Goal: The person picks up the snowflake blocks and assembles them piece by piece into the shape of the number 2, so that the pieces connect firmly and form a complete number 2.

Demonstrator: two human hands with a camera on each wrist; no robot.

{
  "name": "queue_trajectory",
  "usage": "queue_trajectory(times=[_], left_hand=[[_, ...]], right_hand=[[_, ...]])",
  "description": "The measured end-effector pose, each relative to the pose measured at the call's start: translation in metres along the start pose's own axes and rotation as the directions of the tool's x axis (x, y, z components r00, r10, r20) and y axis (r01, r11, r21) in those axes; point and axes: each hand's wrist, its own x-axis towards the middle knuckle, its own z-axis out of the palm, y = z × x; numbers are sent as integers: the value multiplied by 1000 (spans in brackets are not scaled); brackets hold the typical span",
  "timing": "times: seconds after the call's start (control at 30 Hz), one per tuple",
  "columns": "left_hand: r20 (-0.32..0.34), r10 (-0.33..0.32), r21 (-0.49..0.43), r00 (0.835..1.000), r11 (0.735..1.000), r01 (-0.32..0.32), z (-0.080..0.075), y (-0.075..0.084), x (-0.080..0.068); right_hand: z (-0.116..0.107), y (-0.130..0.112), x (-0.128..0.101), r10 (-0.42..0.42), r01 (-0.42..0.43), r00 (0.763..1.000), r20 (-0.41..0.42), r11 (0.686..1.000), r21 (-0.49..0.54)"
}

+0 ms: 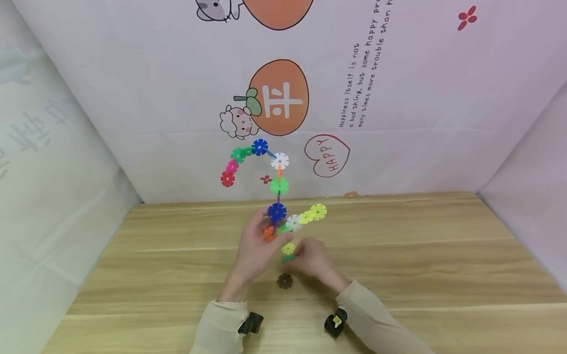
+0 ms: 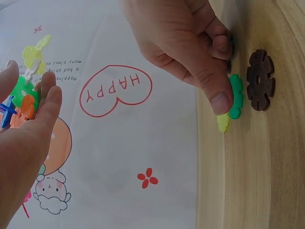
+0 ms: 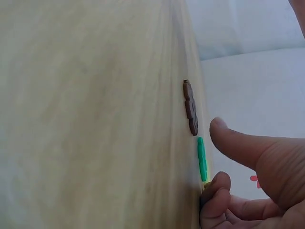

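Note:
My left hand (image 1: 254,247) holds a chain of interlocking plastic snowflake discs (image 1: 277,212) by its lower part, near an orange disc (image 1: 269,233). The chain stands up and curves left through several colours; a short branch ends in yellow discs (image 1: 317,211) at the right. On the table, a loose yellow disc (image 1: 288,249) and a green disc (image 2: 236,97) lie beside my right hand (image 1: 314,261). In the right wrist view, its thumb (image 3: 228,138) stands apart from the bent fingers, with the green disc behind the gap. Whether a fingertip touches the yellow disc is unclear.
A brown disc (image 1: 285,281) lies flat on the wooden table (image 1: 404,269), nearer me than the green one. Printed white cloth (image 1: 173,85) rises behind the table, with more at both sides. Each wrist bears a small black camera (image 1: 250,323).

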Motion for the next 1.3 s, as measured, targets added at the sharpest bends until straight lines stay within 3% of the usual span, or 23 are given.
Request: queue_trajectory(times=[0.2,0.53,0.67,0.83,1.0,1.3], left_hand=[[-8,-16,29,1000,999,16,1,0,1],[-6,9,30,1000,999,-9,2,-1,1],[-2,1,35,1000,999,-1,3,-2,2],[-1,-34,33,999,999,34,2,-3,2],[-2,-44,30,999,999,45,2,-4,2],[-12,-46,44,999,998,46,1,-4,2]], right_hand=[[2,-1,-1,-35,35,999,-25,999,-23],[-1,-5,-1,-7,8,1000,26,998,-63],[-2,-2,-3,-53,54,998,19,996,-71],[-6,6,-5,-133,133,991,-14,991,-1],[-22,9,-7,-193,197,978,-78,979,55],[-63,6,-15,-204,233,962,-182,959,160]])
